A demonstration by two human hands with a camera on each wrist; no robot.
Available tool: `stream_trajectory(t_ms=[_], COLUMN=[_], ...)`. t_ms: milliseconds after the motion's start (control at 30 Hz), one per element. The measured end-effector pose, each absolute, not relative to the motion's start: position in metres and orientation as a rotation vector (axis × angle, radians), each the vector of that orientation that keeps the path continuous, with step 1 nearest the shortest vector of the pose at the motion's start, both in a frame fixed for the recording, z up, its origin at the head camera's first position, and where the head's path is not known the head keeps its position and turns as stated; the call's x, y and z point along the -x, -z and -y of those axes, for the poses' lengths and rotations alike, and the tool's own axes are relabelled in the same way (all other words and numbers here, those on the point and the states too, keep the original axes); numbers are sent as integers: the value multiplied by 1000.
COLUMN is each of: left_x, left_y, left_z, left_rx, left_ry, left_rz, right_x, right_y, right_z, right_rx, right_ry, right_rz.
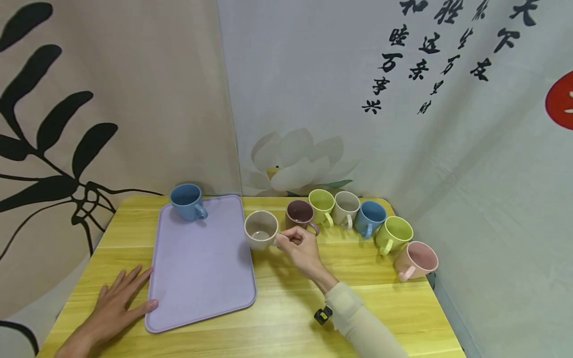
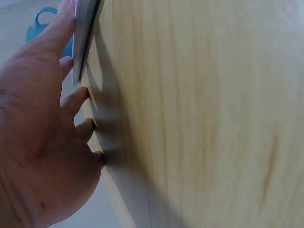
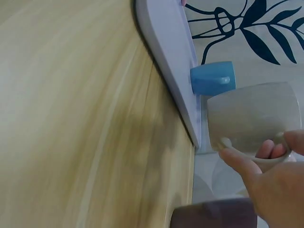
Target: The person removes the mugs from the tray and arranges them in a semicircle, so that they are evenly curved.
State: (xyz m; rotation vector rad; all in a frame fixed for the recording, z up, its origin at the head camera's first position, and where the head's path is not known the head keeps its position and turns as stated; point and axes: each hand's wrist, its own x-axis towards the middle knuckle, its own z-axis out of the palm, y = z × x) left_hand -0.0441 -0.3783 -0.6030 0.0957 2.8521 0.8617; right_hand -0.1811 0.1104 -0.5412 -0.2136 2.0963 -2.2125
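My right hand (image 1: 304,251) pinches the handle of a white-beige mug (image 1: 261,229), held upright beside the right edge of the lavender tray (image 1: 203,268). In the right wrist view the fingers (image 3: 237,164) curl through the mug's handle, and the mug (image 3: 256,114) is above the table. A blue mug (image 1: 185,201) stands at the tray's far left corner. My left hand (image 1: 114,303) lies with fingers spread at the tray's left edge, its thumb on the rim; in the left wrist view the fingers (image 2: 76,102) touch the tabletop.
Right of the held mug, a curved row of mugs lines the table's far side: dark purple (image 1: 300,214), green (image 1: 321,204), white (image 1: 346,206), blue (image 1: 370,216), green (image 1: 396,232) and pink (image 1: 418,258). A printed curtain (image 1: 304,74) hangs right behind the wooden table (image 1: 291,318).
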Motion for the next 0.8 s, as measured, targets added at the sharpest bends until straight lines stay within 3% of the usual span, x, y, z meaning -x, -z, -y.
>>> stream_trajectory(t_ms=[800], left_x=[44], left_y=[603], left_z=[381], left_rx=[-108], left_ry=[-874], left_rz=[-2845], right_x=[179], right_y=[558], right_z=[-191], right_rx=[271], right_ry=[2118], right_rz=[-2138])
